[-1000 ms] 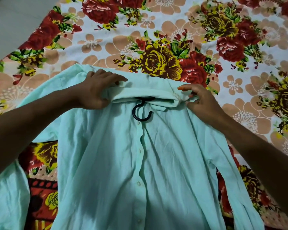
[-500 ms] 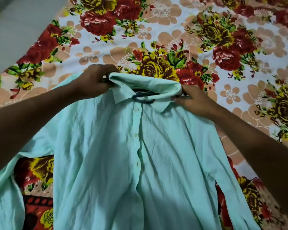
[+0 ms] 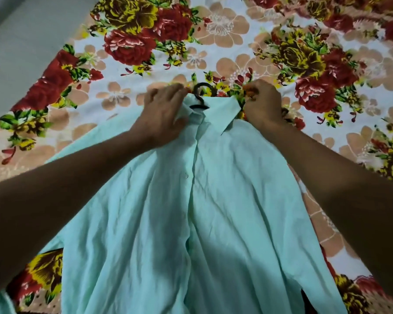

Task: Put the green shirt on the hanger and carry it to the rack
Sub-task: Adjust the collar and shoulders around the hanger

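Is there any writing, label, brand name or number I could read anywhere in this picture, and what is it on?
None: no readable text anywhere.
The green shirt shows no tag or label.
The black hanger hook is bare.
The floral bedsheet carries only a flower pattern.

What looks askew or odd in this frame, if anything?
Nothing stands out. The shirt lies front up on the floral sheet, wrinkled but whole; the hanger hook pokes out at the collar, with the left hand and right hand at its sides.
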`<state>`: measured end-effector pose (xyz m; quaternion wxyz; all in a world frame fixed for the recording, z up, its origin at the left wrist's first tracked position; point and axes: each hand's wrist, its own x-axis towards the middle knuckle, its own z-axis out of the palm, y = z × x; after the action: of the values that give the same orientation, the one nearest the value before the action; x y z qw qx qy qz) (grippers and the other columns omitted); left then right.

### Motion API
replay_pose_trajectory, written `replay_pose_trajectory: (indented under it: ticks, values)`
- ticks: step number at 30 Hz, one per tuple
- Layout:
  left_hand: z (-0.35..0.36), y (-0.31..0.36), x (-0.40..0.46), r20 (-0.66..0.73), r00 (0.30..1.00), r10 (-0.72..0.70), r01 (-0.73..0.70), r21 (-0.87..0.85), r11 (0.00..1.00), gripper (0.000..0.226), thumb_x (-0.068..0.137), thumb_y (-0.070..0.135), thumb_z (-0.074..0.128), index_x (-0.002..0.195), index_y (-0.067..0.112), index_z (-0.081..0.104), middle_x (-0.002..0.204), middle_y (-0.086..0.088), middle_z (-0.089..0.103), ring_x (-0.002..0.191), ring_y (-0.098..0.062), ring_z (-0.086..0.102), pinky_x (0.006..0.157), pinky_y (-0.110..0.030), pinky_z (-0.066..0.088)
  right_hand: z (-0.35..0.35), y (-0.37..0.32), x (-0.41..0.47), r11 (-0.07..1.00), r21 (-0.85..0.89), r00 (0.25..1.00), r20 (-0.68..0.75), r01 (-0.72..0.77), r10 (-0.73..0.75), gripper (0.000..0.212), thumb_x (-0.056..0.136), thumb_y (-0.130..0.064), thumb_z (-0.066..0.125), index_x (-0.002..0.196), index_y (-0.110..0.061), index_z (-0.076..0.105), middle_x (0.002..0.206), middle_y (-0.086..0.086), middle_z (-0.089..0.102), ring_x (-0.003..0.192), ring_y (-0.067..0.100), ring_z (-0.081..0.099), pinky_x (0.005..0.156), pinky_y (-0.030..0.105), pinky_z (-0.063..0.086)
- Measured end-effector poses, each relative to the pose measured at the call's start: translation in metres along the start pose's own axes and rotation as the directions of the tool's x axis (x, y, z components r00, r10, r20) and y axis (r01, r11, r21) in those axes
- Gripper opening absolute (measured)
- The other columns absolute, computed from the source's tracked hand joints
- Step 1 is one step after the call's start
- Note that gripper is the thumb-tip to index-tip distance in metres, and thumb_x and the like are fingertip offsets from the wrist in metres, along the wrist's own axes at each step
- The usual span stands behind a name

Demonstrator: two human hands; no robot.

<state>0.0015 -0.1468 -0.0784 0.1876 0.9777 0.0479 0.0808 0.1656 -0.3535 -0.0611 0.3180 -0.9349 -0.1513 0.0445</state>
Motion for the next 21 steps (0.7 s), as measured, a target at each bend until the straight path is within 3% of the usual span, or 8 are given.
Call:
replay_pose_trajectory:
  ticks: [2, 4, 7, 10, 14, 18, 21]
  values:
    - [0.023, 0.003, -0.011, 0.037, 0.996, 0.085, -0.087, 0.056, 0.995, 0.069, 0.097, 0.039, 0.047, 0.156, 0.008, 0.034, 0.161, -0.017, 0.036, 0.15, -0.032, 0.033, 0.119, -0.052, 0.018, 0.01, -0.006, 0.006, 0.995, 0.0, 0.995, 0.005, 0.097, -0.097, 0.037, 0.09, -0.001, 0.057, 0.123, -0.012, 0.071, 0.122, 0.012, 0.068, 0.116, 0.029, 0.062, 0.102, 0.043, 0.051]
    - [0.043, 0.005, -0.025, 0.033, 0.992, 0.123, -0.125, 0.09, 0.988, 0.064, 0.104, 0.042, 0.038, 0.159, 0.01, 0.03, 0.165, -0.013, 0.031, 0.155, -0.029, 0.025, 0.125, -0.051, 0.016, 0.023, -0.01, 0.017, 0.992, 0.01, 0.986, 0.103, 0.127, -0.128, 0.036, 0.095, -0.009, 0.063, 0.13, -0.013, 0.066, 0.131, 0.012, 0.063, 0.122, 0.028, 0.06, 0.108, 0.043, 0.049]
    - [0.053, 0.005, -0.034, -0.016, 0.99, 0.139, -0.137, 0.083, 0.987, 0.061, 0.108, 0.041, 0.033, 0.161, 0.011, 0.025, 0.168, -0.01, 0.025, 0.158, -0.024, 0.015, 0.127, -0.047, 0.014, 0.041, -0.02, 0.03, 0.989, -0.037, 0.951, 0.281, 0.146, -0.13, 0.054, 0.097, -0.029, 0.068, 0.146, -0.017, 0.05, 0.144, 0.013, 0.052, 0.134, 0.032, 0.051, 0.113, 0.047, 0.043]
    - [0.047, 0.007, -0.032, -0.057, 0.983, 0.174, -0.172, 0.035, 0.985, 0.06, 0.108, 0.035, 0.037, 0.161, 0.008, 0.025, 0.169, -0.012, 0.022, 0.158, -0.024, 0.015, 0.127, -0.046, 0.018, 0.057, -0.035, 0.041, 0.975, -0.129, 0.932, 0.339, 0.182, -0.129, 0.061, 0.095, -0.04, 0.067, 0.15, -0.026, 0.044, 0.147, 0.011, 0.048, 0.137, 0.035, 0.044, 0.113, 0.048, 0.038]
    - [0.046, 0.009, -0.035, -0.117, 0.982, 0.15, -0.148, 0.028, 0.989, 0.062, 0.106, 0.03, 0.044, 0.16, 0.005, 0.025, 0.169, -0.015, 0.02, 0.158, -0.025, 0.015, 0.127, -0.047, 0.018, 0.071, -0.048, 0.05, 0.964, -0.242, 0.969, 0.241, 0.115, -0.055, 0.046, 0.097, -0.04, 0.067, 0.141, -0.029, 0.059, 0.144, 0.008, 0.049, 0.139, 0.035, 0.038, 0.117, 0.05, 0.029]
    - [0.047, 0.008, -0.035, -0.127, 0.989, 0.078, -0.077, 0.013, 0.997, 0.067, 0.105, 0.034, 0.046, 0.16, 0.002, 0.023, 0.169, -0.017, 0.018, 0.159, -0.026, 0.013, 0.126, -0.047, 0.019, 0.069, -0.06, 0.062, 0.92, -0.325, 0.97, 0.173, 0.218, -0.168, 0.022, 0.093, -0.027, 0.073, 0.116, -0.03, 0.075, 0.13, 0.005, 0.061, 0.132, 0.032, 0.044, 0.109, 0.046, 0.027]
    - [0.048, 0.007, -0.034, -0.114, 0.99, 0.083, -0.081, 0.026, 0.996, 0.07, 0.104, 0.035, 0.045, 0.161, 0.002, 0.02, 0.169, -0.017, 0.016, 0.159, -0.026, 0.009, 0.127, -0.047, 0.017, 0.062, -0.066, 0.07, 0.853, -0.393, 0.934, 0.235, 0.344, -0.269, 0.017, 0.091, -0.022, 0.073, 0.107, -0.022, 0.078, 0.117, 0.005, 0.069, 0.126, 0.034, 0.051, 0.11, 0.048, 0.026]
